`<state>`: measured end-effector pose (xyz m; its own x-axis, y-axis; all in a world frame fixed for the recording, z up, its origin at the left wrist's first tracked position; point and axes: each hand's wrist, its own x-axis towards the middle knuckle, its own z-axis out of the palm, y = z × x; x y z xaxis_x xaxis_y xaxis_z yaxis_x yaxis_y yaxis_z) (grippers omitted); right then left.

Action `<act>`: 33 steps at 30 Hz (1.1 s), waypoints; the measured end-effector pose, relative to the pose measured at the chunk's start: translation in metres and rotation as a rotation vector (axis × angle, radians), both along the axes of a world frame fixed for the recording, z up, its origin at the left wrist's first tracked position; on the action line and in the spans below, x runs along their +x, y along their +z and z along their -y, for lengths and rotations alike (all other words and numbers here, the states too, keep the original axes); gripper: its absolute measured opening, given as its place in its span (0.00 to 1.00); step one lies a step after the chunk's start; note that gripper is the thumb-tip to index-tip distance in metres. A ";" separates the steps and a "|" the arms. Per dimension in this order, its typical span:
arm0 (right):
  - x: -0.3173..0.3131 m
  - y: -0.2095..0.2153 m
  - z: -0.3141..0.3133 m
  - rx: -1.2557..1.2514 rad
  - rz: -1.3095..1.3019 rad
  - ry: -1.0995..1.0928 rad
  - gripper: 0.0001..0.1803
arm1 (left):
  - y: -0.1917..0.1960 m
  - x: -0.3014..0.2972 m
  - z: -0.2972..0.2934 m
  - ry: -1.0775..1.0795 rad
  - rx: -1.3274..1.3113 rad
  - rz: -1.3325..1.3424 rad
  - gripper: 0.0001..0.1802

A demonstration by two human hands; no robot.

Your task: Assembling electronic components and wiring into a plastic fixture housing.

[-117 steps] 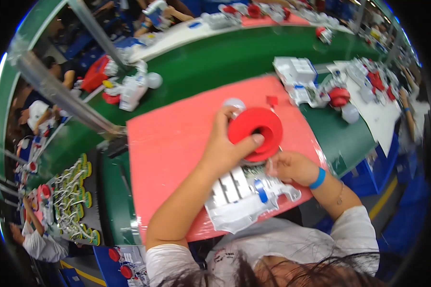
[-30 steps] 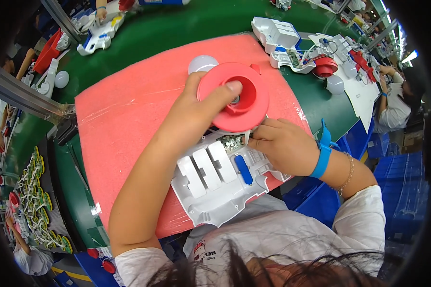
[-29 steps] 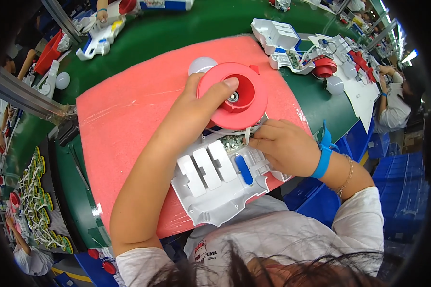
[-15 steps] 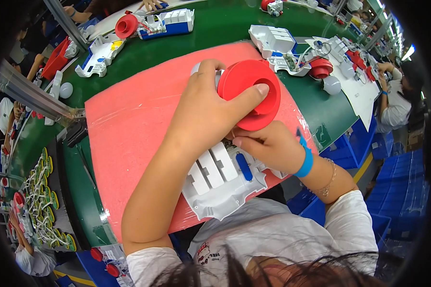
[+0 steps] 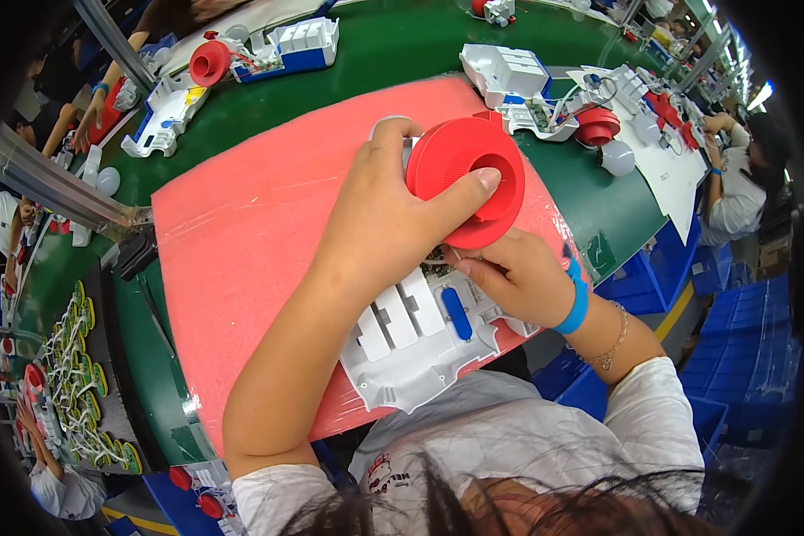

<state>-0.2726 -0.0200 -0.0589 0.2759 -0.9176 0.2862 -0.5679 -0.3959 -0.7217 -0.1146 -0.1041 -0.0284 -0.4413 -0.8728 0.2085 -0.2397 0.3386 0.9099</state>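
Observation:
My left hand [image 5: 386, 201] grips a round red horn-shaped part [image 5: 447, 147], its thumb pressed into the hollow middle. Behind that part, a piece of something pale shows beside my fingers. Beneath it lies an open white plastic housing [image 5: 402, 366] with raised white bars and a blue oblong piece [image 5: 456, 313]. My right hand [image 5: 527, 277], with a blue wristband, is closed in a pinch on a thin white wire [image 5: 451, 255] beside the housing's circuit board [image 5: 436, 259]. The red part partly hides the board and the fingertips.
A pink foam mat [image 5: 241, 241] lies under the work. White-and-blue housings [image 5: 506, 73] with red horns stand on the green surface beyond. At left, a black tray [image 5: 121, 357] holds several yellow-green wired parts. Blue bins [image 5: 741, 357] stand at right; co-workers sit around.
Both hands stay near the housing, and my right hand has shifted slightly right, showing more of the wire and board. Housings at the far left have slid left; a co-worker's arm reaches in there.

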 end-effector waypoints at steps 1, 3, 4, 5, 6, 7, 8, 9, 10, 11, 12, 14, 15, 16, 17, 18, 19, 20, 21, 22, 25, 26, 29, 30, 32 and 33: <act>-0.001 -0.002 0.000 -0.161 -0.118 -0.016 0.10 | -0.001 0.000 0.000 0.006 0.017 -0.009 0.36; -0.005 0.000 -0.002 -0.059 -0.074 -0.021 0.11 | -0.002 -0.002 -0.001 0.017 0.052 -0.039 0.39; -0.006 0.001 -0.003 0.042 -0.032 -0.026 0.11 | -0.002 -0.002 -0.001 0.027 0.085 -0.071 0.42; -0.006 0.000 -0.004 0.043 -0.030 -0.022 0.11 | -0.003 -0.002 -0.001 0.031 0.087 -0.068 0.42; -0.005 -0.002 -0.007 0.341 0.265 -0.056 0.11 | -0.004 -0.002 0.000 0.008 0.080 -0.078 0.42; -0.005 -0.003 -0.008 0.638 0.560 -0.088 0.11 | -0.004 -0.002 0.001 -0.014 0.074 -0.088 0.42; -0.006 -0.007 -0.006 0.638 0.560 -0.083 0.11 | -0.004 -0.002 0.001 -0.010 0.072 -0.088 0.42; -0.008 -0.014 -0.004 0.576 0.526 -0.076 0.11 | -0.003 -0.002 0.000 -0.029 0.098 -0.090 0.42; -0.010 -0.017 -0.003 0.515 0.492 -0.069 0.11 | -0.003 -0.003 0.000 -0.047 0.123 -0.092 0.42; -0.011 -0.014 -0.002 0.515 0.492 -0.072 0.11 | -0.003 -0.003 0.000 -0.050 0.124 -0.092 0.42; -0.012 -0.010 0.000 0.364 0.253 -0.035 0.10 | -0.003 -0.003 0.000 -0.040 0.109 -0.068 0.43; -0.015 -0.011 0.005 0.215 0.016 0.003 0.10 | -0.004 -0.001 0.000 -0.030 0.097 -0.043 0.44; -0.018 -0.016 0.007 0.211 -0.003 0.014 0.10 | -0.006 0.000 0.000 -0.024 0.015 0.017 0.41; -0.020 -0.019 0.009 0.207 -0.022 0.026 0.10 | -0.007 0.000 0.001 -0.019 -0.068 0.076 0.39; -0.019 -0.018 0.009 0.209 -0.022 0.026 0.10 | -0.007 0.000 0.000 -0.018 -0.065 0.076 0.39; -0.016 -0.016 0.008 0.229 -0.062 0.030 0.09 | -0.004 0.001 -0.001 -0.024 -0.104 0.093 0.39; -0.015 -0.015 0.008 0.248 -0.102 0.034 0.09 | -0.002 0.001 -0.002 -0.030 -0.144 0.111 0.39; -0.017 -0.024 0.010 0.072 -0.117 0.074 0.08 | 0.000 0.000 -0.003 -0.031 -0.141 0.110 0.39; -0.016 -0.025 0.010 0.075 -0.116 0.074 0.08 | 0.001 0.000 -0.005 -0.034 -0.159 0.117 0.38; -0.015 -0.026 0.011 0.055 -0.082 0.071 0.08 | 0.002 0.000 -0.005 -0.038 -0.177 0.124 0.38; -0.018 -0.028 0.012 0.082 -0.070 0.087 0.07 | -0.003 0.000 -0.002 -0.033 -0.111 0.086 0.38; -0.019 -0.028 0.012 0.128 -0.092 0.105 0.08 | -0.003 0.000 -0.003 -0.034 -0.109 0.085 0.38; -0.020 -0.024 0.012 0.255 -0.055 0.065 0.08 | -0.006 0.000 -0.002 -0.036 -0.059 0.060 0.38; -0.018 -0.020 0.012 0.255 -0.056 0.066 0.08 | -0.007 0.001 -0.002 -0.029 -0.062 0.064 0.38; -0.014 -0.014 0.012 0.371 0.040 0.015 0.08 | -0.007 0.001 -0.001 -0.018 -0.065 0.066 0.38; -0.014 -0.014 0.011 0.372 0.038 0.015 0.08 | -0.005 0.001 -0.001 -0.028 -0.002 0.036 0.43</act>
